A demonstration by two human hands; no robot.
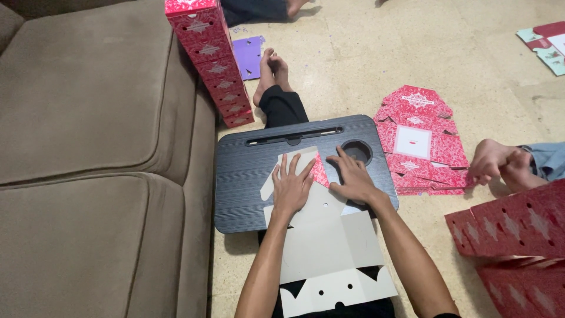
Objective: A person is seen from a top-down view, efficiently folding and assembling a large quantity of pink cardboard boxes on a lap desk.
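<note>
1. On the black tabletop (pixel 247 176), a flat cardboard box blank (pixel 326 247) lies white side up, overhanging the near edge.
2. Left hand (pixel 291 187) and right hand (pixel 353 176) press it flat, fingers spread, grasping nothing.
3. Folded red boxes (pixel 212 59) lean stacked against the sofa (pixel 88 147).

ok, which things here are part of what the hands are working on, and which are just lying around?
In hand:
- left hand and right hand, both pressing flat
- unfolded box blank, white side up
- black lap tray under it

Lying about:
- flat red blanks on the floor
- tall stack of red boxes against the sofa
- purple card
- red punched sheets, lower right
</note>
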